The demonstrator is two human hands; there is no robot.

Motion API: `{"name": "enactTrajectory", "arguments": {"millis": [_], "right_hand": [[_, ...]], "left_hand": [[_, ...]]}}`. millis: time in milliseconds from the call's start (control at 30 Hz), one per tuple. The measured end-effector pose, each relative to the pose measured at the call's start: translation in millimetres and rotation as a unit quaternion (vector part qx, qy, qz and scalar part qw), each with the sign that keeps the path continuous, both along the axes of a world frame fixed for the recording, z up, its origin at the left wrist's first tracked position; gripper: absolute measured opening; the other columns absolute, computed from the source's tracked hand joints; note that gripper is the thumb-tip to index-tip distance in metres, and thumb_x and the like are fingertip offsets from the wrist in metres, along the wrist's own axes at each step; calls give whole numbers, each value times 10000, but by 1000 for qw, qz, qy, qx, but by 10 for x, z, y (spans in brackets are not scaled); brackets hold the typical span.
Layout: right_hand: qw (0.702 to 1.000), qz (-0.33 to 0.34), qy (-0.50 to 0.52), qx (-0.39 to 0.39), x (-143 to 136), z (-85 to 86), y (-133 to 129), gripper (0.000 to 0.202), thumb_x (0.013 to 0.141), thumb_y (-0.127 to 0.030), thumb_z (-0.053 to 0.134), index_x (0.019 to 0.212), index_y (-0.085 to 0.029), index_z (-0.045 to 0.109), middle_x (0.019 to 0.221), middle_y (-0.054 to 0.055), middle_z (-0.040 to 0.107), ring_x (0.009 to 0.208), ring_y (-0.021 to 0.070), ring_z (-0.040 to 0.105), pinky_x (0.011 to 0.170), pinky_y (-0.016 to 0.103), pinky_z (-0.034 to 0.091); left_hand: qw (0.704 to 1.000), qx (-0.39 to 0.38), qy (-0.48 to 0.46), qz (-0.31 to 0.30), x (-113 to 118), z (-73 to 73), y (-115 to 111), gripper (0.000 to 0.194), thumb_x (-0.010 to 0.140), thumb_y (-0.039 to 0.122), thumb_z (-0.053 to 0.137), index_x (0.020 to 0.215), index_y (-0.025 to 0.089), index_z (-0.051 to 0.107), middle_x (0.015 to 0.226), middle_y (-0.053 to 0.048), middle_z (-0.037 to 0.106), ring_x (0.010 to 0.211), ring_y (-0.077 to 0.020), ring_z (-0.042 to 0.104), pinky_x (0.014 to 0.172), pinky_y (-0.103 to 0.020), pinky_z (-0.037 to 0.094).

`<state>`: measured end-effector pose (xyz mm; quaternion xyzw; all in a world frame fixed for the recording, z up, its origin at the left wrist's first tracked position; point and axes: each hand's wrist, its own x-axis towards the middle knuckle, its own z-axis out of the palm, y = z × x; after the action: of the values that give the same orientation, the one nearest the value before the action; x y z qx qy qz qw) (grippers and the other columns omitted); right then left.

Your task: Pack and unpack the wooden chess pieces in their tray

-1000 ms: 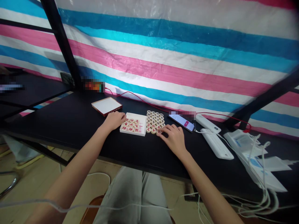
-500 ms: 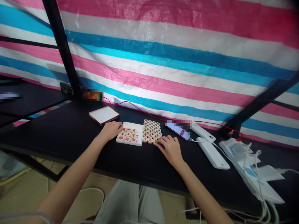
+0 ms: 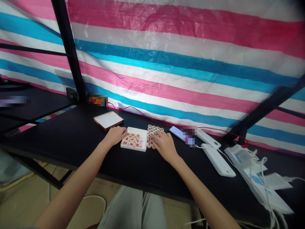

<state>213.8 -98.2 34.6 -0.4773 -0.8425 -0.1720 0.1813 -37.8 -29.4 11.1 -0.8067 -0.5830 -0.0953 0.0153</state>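
A shallow white box (image 3: 145,140) on the black table holds several Chinese chess pieces (image 3: 131,140) with red characters, laid face up in rows. My left hand (image 3: 115,135) grips the box's left edge, its fingertips at the upper left corner. Just right of the box, more Chinese chess pieces (image 3: 152,128) stand in a tight block, black characters at the back and red ones in front. My right hand (image 3: 166,145) lies over the front right of this block, fingers apart and bent, touching the pieces and hiding several. No piece shows lifted in it.
An upturned box lid (image 3: 109,120) with a white inside lies behind my left hand. To the right are a phone (image 3: 176,132), two white elongated devices (image 3: 218,160) and a power strip (image 3: 264,187) with tangled cables. A striped sheet (image 3: 166,73) hangs behind the table.
My right hand has moved left, from the block's front right corner to over its pieces. My left hand stays at the box. The view has shifted slightly.
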Motion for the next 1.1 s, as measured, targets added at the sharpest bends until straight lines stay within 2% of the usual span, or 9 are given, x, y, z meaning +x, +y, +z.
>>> {"name": "enactTrajectory", "arguments": {"millis": [133, 233, 500, 633, 733, 867, 1000, 1100], "right_hand": [[995, 48, -73, -41, -361, 74, 346, 134, 841, -291, 551, 941, -292, 641, 950, 12, 620, 889, 175, 506, 720, 324, 237], [990, 57, -105, -75, -494, 65, 512, 100, 810, -285, 591, 887, -284, 657, 912, 6, 637, 854, 173, 515, 719, 328, 228], [991, 22, -76, -105, -506, -38, 627, 186, 819, -391, 562, 817, -239, 668, 865, 28, 680, 821, 169, 543, 712, 319, 211], [990, 11, -34, -138, -481, -8, 644, 185, 807, -400, 571, 827, -254, 683, 850, 20, 699, 802, 172, 570, 720, 325, 216], [991, 7, 60, -117, -309, 88, 522, 179, 818, -403, 561, 842, -271, 679, 903, 2, 699, 845, 170, 580, 721, 317, 237], [979, -9, 182, -87, 158, 121, 124, 246, 823, -466, 528, 860, -271, 673, 957, -2, 692, 882, 174, 603, 740, 317, 289], [977, -31, 188, -100, 603, -70, -269, 268, 815, -490, 518, 830, -272, 673, 954, 13, 694, 884, 202, 615, 751, 345, 309], [980, -39, 162, -107, 742, -230, -384, 241, 830, -459, 513, 818, -271, 664, 958, 10, 693, 890, 192, 610, 752, 350, 307]], "left_hand": [[1000, 3, 1, -6, -6, -12, 6, 410, 883, 389, 269, 808, 183, 615, 829, -110, 662, 790, -239, 621, 658, -308, 414], [1000, 7, -1, -7, -8, -23, 13, 411, 888, 379, 264, 806, 186, 617, 823, -109, 660, 785, -239, 622, 654, -310, 414], [1000, 15, -4, -8, -11, -51, 25, 409, 887, 361, 266, 816, 172, 622, 820, -115, 654, 782, -241, 620, 665, -313, 411], [1000, 10, 7, 3, -8, -56, 33, 405, 887, 370, 272, 838, 170, 622, 835, -105, 656, 798, -227, 615, 671, -295, 409], [1000, 5, 9, 3, -12, -53, 32, 413, 888, 386, 268, 829, 174, 618, 834, -101, 656, 789, -224, 613, 657, -289, 405], [1000, 4, 6, -4, -21, -41, 26, 404, 886, 380, 272, 801, 172, 608, 803, -101, 653, 762, -224, 610, 645, -291, 398], [1000, -7, -3, -10, -22, -38, 34, 392, 881, 388, 289, 784, 171, 601, 795, -100, 650, 746, -223, 608, 643, -290, 397], [1000, -15, -9, -7, -15, -35, 36, 398, 880, 396, 288, 782, 171, 601, 799, -102, 650, 751, -229, 608, 652, -297, 401]]}}
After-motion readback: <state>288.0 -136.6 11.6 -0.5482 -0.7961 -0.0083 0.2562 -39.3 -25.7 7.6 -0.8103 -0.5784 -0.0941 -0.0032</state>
